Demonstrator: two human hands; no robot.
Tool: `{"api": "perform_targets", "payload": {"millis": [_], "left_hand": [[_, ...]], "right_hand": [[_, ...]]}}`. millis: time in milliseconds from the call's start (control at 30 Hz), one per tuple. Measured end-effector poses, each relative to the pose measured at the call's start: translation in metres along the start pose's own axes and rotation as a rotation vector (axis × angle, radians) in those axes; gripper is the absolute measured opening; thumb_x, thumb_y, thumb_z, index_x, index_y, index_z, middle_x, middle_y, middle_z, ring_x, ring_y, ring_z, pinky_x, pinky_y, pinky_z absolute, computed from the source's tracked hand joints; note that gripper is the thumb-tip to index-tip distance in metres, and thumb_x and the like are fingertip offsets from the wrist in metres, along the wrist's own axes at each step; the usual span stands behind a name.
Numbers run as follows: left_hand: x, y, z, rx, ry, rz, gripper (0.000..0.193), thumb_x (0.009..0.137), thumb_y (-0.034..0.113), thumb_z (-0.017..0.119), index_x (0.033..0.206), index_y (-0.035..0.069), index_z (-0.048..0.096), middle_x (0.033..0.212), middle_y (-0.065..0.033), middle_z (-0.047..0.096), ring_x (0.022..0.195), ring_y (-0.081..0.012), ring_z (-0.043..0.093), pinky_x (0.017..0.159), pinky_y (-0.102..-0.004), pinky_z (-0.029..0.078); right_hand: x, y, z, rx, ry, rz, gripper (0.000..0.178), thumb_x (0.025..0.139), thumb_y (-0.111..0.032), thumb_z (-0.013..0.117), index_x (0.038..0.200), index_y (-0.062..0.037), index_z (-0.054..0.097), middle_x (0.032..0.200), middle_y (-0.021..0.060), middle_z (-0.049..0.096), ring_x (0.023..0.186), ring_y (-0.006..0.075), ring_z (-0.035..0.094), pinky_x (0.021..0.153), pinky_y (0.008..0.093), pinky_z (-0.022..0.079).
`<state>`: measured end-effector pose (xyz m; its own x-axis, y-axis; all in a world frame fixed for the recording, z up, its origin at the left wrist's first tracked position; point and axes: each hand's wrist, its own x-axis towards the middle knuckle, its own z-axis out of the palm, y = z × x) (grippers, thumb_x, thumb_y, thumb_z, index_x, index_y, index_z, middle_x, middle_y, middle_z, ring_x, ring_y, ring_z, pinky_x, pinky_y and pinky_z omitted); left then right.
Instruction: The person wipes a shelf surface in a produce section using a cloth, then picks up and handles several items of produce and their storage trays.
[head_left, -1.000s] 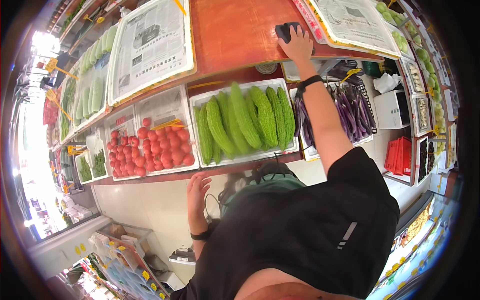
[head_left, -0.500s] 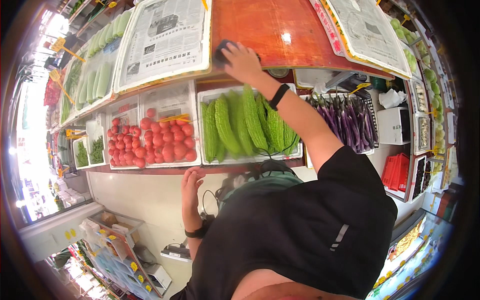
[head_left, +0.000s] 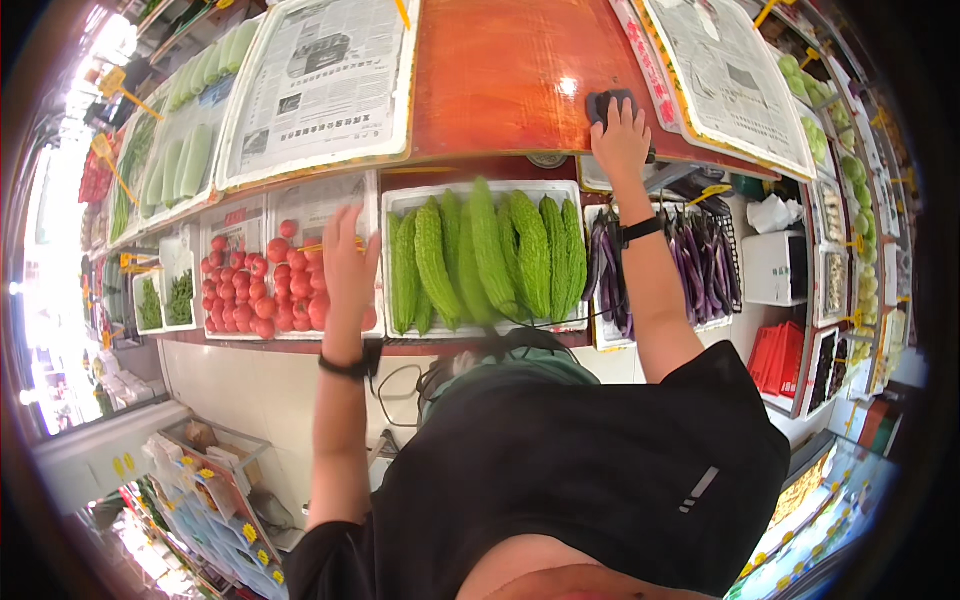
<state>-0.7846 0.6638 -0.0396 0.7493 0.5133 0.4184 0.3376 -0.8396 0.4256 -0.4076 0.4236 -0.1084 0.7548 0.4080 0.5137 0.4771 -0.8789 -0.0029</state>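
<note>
My right hand [head_left: 622, 145] is pressed over a dark cloth [head_left: 600, 104] on the glossy red-orange tabletop [head_left: 495, 85]. The cloth sits near the tabletop's right side, partly hidden under the fingers. Over the tomatoes [head_left: 240, 292], on the left, hovers my left hand [head_left: 349, 268], its fingers stretched out and holding nothing. Green bitter melons [head_left: 490, 250] lie side by side in a white foam tray between my two arms. Purple eggplants [head_left: 700, 262] fill a tray beneath my right forearm.
Newspaper-lined white trays stand on both sides of the tabletop, one left [head_left: 310, 100] and one right [head_left: 735, 85]. A thin black cable [head_left: 560, 325] crosses the bitter melon tray's front. Red baskets [head_left: 778, 360] stand at the right, and a metal-framed rack [head_left: 215, 490] at the lower left.
My right hand has slid the dark cloth rightward across the tabletop. My left hand has risen from below the tray edge to over the tomatoes.
</note>
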Motion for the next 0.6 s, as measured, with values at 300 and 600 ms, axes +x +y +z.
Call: {"api": "perform_targets", "payload": {"millis": [300, 600], "left_hand": [[0.109, -0.041, 0.046, 0.344, -0.091, 0.126, 0.024, 0.078, 0.034, 0.065, 0.096, 0.017, 0.063, 0.090, 0.0019, 0.061, 0.090, -0.0208, 0.057, 0.078, -0.0416, 0.042], [0.106, -0.038, 0.056, 0.433, 0.094, 0.129, 0.019, 0.076, 0.032, 0.065, 0.079, 0.015, 0.059, 0.078, 0.0013, 0.055, 0.080, -0.0205, 0.054, 0.070, -0.0376, 0.042]], "right_hand": [[-0.014, -0.108, -0.031, 0.464, -0.113, -0.679, 0.053, 0.079, -0.028, 0.056, 0.129, -0.0113, 0.048, 0.136, 0.0096, 0.045, 0.127, 0.0336, 0.037, 0.103, 0.0498, 0.030], [0.011, -0.126, -0.036, 0.554, -0.321, -1.105, 0.057, 0.079, -0.022, 0.058, 0.134, -0.0152, 0.042, 0.144, 0.0043, 0.035, 0.134, 0.0296, 0.029, 0.106, 0.0480, 0.027]]}}
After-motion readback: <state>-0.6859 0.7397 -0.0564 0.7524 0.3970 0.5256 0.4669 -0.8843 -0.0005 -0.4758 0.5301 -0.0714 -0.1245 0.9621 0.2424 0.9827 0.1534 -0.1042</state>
